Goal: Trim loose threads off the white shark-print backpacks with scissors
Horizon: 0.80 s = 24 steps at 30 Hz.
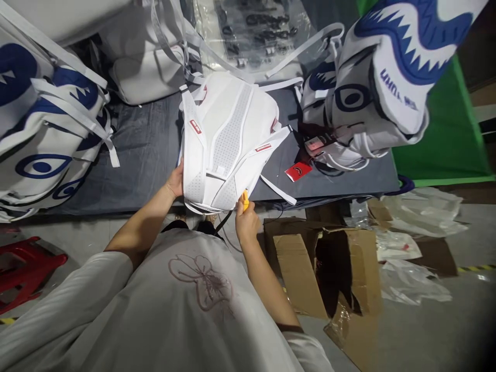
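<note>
A white backpack [232, 121] lies on the grey-covered table with its back panel and shoulder straps facing up, its lower end at the table's front edge. My left hand [177, 180] grips the bag's left side, with its fingertips hidden behind the edge. Near the bag's lower right corner, my right hand [248, 223] is closed around a small yellow tool [245, 199]; most of it is covered by the fingers, and its exact kind cannot be made out. One loose strap [279, 190] trails from the bag toward the right.
White-and-blue backpacks [42, 165] are piled at the left. Another stack with a shark-mouth print [403, 67] stands right, with a red tag [298, 171] hanging from it. Clear plastic bags [256, 36] lie at the back. Below are an open cardboard box [298, 268] and a red stool [31, 268].
</note>
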Each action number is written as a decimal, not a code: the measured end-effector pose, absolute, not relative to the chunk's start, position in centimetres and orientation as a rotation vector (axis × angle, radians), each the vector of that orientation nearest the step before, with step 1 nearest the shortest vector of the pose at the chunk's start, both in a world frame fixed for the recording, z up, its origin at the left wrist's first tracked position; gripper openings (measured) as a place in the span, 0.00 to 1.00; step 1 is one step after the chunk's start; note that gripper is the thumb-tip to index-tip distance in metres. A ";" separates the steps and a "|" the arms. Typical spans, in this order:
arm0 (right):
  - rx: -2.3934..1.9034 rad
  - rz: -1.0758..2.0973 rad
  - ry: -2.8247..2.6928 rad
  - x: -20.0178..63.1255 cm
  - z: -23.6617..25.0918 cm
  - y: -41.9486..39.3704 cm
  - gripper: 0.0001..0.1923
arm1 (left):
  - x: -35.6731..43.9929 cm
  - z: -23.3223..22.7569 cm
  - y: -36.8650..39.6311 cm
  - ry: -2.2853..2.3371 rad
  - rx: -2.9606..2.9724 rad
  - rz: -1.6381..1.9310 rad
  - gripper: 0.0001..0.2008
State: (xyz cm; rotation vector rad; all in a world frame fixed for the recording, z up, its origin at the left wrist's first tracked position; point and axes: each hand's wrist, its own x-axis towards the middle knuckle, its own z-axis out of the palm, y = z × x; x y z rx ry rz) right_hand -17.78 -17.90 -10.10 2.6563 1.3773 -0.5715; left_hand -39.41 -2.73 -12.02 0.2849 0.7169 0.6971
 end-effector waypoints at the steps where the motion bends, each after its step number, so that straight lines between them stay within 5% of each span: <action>1: 2.639 -0.583 1.378 -17.9 -10.6 -17.2 0.19 | -39.3 -12.1 -2.6 0.718 0.297 0.689 0.37; 15: 2.618 -0.649 1.450 -16.5 -9.5 -17.8 0.17 | -38.5 -9.9 -2.6 0.800 0.346 0.738 0.46; 24: 2.580 -0.724 1.221 -16.1 -5.8 -25.4 0.18 | -34.9 -10.7 -1.5 0.715 0.184 0.834 0.40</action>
